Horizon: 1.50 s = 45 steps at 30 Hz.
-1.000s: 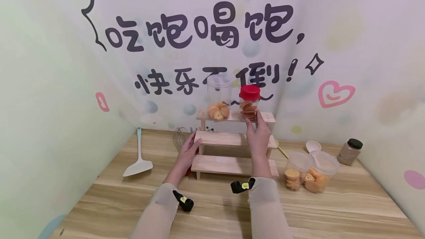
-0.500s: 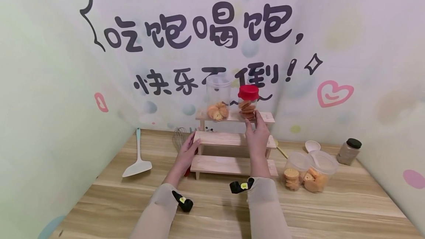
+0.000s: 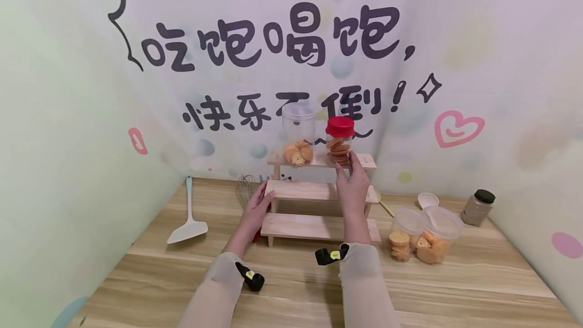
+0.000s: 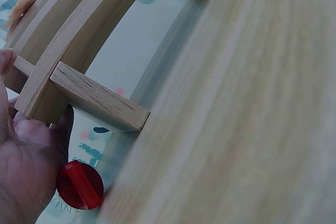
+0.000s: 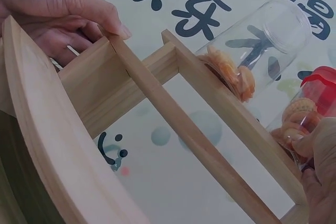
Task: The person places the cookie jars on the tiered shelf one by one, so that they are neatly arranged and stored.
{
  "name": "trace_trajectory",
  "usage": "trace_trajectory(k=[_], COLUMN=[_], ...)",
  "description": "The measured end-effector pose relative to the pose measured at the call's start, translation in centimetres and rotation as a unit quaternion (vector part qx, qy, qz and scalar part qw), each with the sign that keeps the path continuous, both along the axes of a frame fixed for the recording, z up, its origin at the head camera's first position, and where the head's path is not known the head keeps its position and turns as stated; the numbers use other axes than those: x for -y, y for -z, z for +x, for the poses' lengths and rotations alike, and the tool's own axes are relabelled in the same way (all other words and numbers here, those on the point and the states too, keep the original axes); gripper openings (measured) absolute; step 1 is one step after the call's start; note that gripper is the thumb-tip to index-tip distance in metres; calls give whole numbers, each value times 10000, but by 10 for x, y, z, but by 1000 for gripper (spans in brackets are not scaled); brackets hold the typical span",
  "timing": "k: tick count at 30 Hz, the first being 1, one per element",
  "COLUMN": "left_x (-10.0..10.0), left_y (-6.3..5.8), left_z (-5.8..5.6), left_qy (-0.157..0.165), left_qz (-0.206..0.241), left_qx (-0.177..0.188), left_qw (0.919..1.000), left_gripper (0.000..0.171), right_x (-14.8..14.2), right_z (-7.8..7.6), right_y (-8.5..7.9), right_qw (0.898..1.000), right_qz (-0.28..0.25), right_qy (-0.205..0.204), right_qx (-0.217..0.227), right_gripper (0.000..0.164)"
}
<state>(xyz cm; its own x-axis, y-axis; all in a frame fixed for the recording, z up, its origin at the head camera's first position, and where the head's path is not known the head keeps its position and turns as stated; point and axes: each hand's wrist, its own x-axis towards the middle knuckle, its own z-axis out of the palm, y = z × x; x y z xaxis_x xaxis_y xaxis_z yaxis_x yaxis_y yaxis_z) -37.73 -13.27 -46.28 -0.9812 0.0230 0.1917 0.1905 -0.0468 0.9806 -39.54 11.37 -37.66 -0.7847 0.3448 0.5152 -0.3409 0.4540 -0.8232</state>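
A three-step wooden stand [image 3: 300, 190] stands on the table. At its left end my left hand [image 3: 256, 213] grips the middle step, thumb over the top and fingers curled below, as the right wrist view shows. My right hand [image 3: 353, 189] holds the lower part of a clear jar with a red lid [image 3: 340, 128], upright at the top step with round biscuits inside. Left of it on that step is a taller clear jar [image 3: 299, 128] with cookies at the bottom. The right wrist view shows the right hand's thumb against the red-lidded jar.
Two clear tubs of biscuits [image 3: 437, 237] sit right of the stand, near a white spoon [image 3: 428, 200] and a black-lidded jar [image 3: 478, 207]. On the left lie a white spatula [image 3: 188, 229] and a whisk [image 3: 245, 190]. A red handle end [image 4: 80, 185] shows beside my left hand.
The head view shifts very slightly. Both hands, the stand and the red-lidded jar otherwise keep their places.
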Motion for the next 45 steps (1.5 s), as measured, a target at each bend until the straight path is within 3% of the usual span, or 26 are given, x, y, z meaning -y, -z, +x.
trace_trajectory(k=[10, 17, 20, 22, 25, 31, 33, 35, 36, 38, 41, 43, 45], left_x=[-2, -3, 2, 6, 11, 13, 13, 11, 10, 7, 5, 5, 6], left_y=[1, -1, -3, -4, -7, -6, -4, -3, -3, -2, -2, -1, 0], left_z=[3, 3, 0, -2, -2, 1, 1, 2, 2, 2, 2, 2, 1], left_qy=[32, 30, -30, -77, -83, 32, 39, 45, 61, 109, 125, 117, 60], left_qz=[102, 82, -74, -161, -211, -208, -212, -178, -177, -166, -199, -217, -249], left_qx=[-34, 17, 17, 12, -39, -57, -109, -147, -166, -192, -180, -186, -160], left_qw=[9999, 10000, 10000, 9998, 9997, 9998, 9997, 9997, 9997, 9996, 9996, 9995, 9995], left_gripper=[73, 74, 75, 76, 75, 72, 72, 73, 73, 73, 74, 74, 75], right_x=[-3, -25, -44, -59, -83, -125, -134, -138, -140, -142, -141, -139, -136], right_z=[12, 38, 51, 57, 67, 98, 110, 122, 128, 138, 146, 148, 150], right_y=[-17, -51, -58, -56, -45, 2, 19, 36, 43, 58, 76, 87, 96], right_qw=[9993, 9964, 9964, 9917, 9715, 9136, 8908, 8764, 8769, 8888, 9018, 9055, 9230], right_qz=[-74, -256, 262, 981, 2183, 4002, 4525, 4809, 4770, 4356, 3315, 2725, 2143], right_qy=[-192, -525, -556, -638, -734, -465, -290, -126, -110, -344, -1174, -1730, -2218], right_qx=[298, 607, 589, 537, 562, 557, 295, -227, -577, -1380, -2512, -2756, -2300], right_gripper=[59, 86, 89, 87, 80, 64, 61, 58, 56, 52, 44, 48, 61])
